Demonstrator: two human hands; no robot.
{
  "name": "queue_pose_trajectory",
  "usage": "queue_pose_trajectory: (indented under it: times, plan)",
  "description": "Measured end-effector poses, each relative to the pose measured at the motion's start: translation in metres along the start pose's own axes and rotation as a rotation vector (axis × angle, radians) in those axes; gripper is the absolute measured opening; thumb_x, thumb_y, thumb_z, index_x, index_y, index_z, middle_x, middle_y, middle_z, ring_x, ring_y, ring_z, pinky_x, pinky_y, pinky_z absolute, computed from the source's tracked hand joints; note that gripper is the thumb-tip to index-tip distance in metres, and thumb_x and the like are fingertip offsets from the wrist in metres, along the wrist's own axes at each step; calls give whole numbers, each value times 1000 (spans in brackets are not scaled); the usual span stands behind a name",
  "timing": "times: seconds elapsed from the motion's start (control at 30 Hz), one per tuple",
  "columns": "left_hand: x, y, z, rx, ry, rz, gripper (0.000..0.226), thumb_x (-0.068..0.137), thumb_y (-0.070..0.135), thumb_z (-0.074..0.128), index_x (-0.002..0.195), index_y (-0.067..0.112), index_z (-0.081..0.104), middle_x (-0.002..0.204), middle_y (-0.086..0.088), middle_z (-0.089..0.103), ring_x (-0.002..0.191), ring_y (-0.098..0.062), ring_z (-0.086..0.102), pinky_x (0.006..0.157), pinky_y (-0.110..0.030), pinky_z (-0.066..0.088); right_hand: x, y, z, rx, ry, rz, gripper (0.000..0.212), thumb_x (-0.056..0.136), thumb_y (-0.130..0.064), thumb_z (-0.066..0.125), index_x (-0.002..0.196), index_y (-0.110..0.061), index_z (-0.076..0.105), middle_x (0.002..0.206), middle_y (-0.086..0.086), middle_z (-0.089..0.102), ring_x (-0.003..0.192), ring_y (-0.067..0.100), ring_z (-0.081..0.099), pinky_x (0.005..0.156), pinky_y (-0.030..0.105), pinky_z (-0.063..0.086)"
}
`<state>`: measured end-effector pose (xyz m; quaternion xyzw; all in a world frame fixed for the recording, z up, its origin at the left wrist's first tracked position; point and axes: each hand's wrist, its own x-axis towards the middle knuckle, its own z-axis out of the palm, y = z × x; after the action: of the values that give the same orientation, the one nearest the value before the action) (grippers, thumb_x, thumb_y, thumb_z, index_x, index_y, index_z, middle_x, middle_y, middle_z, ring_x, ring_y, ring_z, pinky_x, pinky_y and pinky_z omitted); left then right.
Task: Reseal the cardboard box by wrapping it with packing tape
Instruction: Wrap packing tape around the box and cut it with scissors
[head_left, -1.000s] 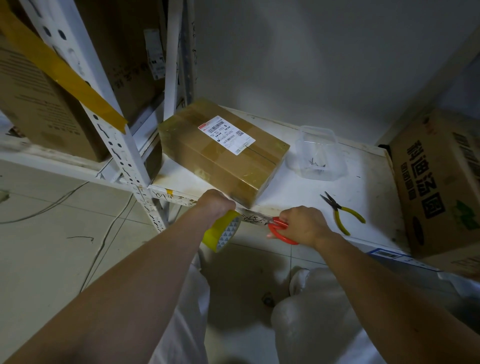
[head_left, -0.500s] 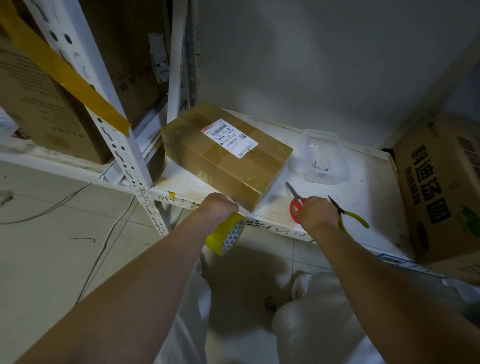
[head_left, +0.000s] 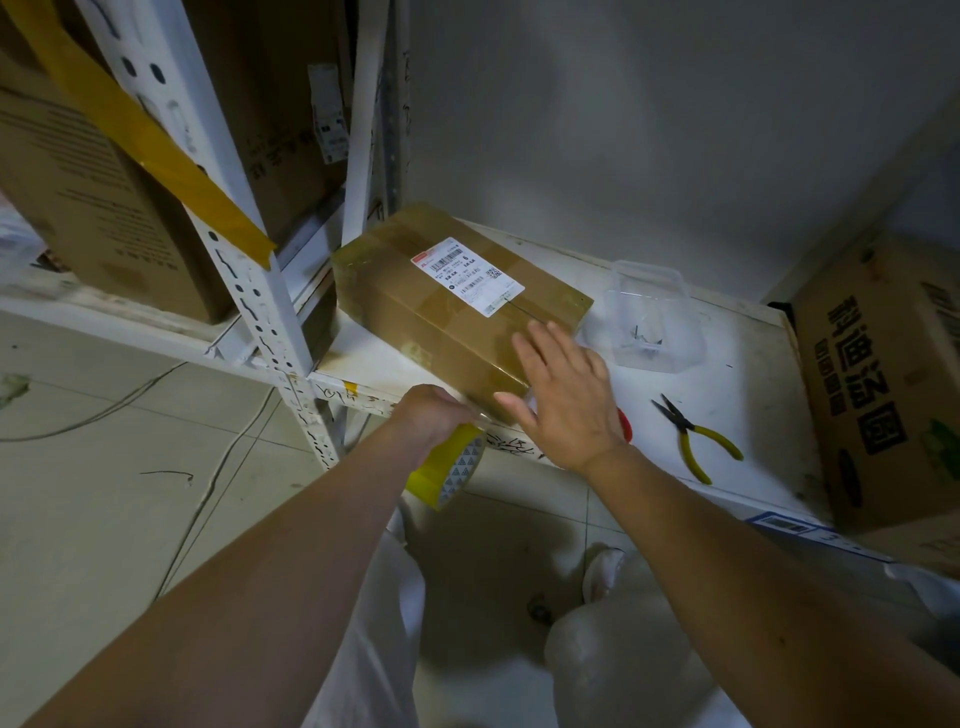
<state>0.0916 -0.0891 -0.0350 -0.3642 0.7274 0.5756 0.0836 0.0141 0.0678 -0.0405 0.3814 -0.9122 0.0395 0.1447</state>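
scissors (head_left: 626, 423): only a bit of red handle shows behind the right hand (head_left: 563, 397); the blades are hidden.
tape roll (head_left: 449, 467): its top part is covered by the left hand (head_left: 434, 415).
cardboard box (head_left: 441, 312): the near right corner is hidden by the right hand.
label (head_left: 467, 275): the print is too small to read.
clear container (head_left: 652, 317): small dark things inside, too small to tell.
big carton (head_left: 883, 379): cut off by the right edge.
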Motion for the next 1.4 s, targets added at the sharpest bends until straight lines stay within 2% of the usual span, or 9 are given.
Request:
queue_pose_trajectory:
  times: [0.1,0.23,0.4,0.53,0.6,0.7,0.83,1.17,1.4]
  plan:
    - [-3,2,0,-18,-5,3,23,76,22,77,92,11,64,84,-5,61,81,-22,56,78,-29,46,11,-2,7,-46,-195,22,66,98,-55,22,152,-18,20,159,3,22,147,21,15,113,44,22]
    - [-2,2,-1,-29,-3,9,16,78,18,75,80,14,60,87,-8,61,82,-23,56,78,-30,46,8,-4,13,-21,-158,36,68,96,-51,39,152,-18,20,159,3,22,146,23,18,113,46,26]
    - [2,-3,-2,-21,9,-1,19,82,18,71,97,8,65,90,-8,60,84,-22,55,75,-28,43,6,-10,18,-19,-178,95,93,78,-45,74,151,-16,24,158,4,23,146,26,19,112,50,29]
    - [5,-9,-2,-6,3,-15,27,77,23,76,98,8,66,90,-7,62,85,-22,56,76,-28,45,8,-13,16,-37,-139,113,87,82,-73,43,145,-14,34,153,5,34,143,25,29,107,53,34]
    - [6,-11,-2,-5,17,-13,29,78,22,75,101,7,67,92,-6,62,86,-22,55,77,-27,44,14,-16,14,-16,-59,133,75,88,-70,30,134,-14,48,144,7,48,136,26,41,104,51,37]
    - [6,-11,-2,-10,17,-3,29,79,21,74,103,6,67,94,-6,61,88,-22,54,78,-27,42,18,-22,19,-44,80,137,48,91,-53,49,114,-12,60,127,10,62,122,30,56,95,49,42]
    - [7,-10,-3,-28,6,-8,29,78,22,75,102,7,66,91,-5,59,87,-21,53,76,-26,42,17,-27,22,-81,19,172,59,75,-51,74,116,-12,57,130,11,59,125,31,52,97,50,42]
    - [11,-15,-8,-2,7,-23,28,83,20,71,106,5,68,97,-9,62,87,-23,55,78,-28,44,13,-11,9,-64,-246,75,88,82,-53,63,151,-18,20,160,1,19,148,24,14,113,40,34]
    - [3,-12,-3,-4,10,-21,25,85,16,66,108,5,67,97,-7,59,87,-22,53,69,-24,42,27,15,-18,8,-326,-92,76,86,-41,65,150,-24,28,157,-3,27,144,17,26,112,33,33]
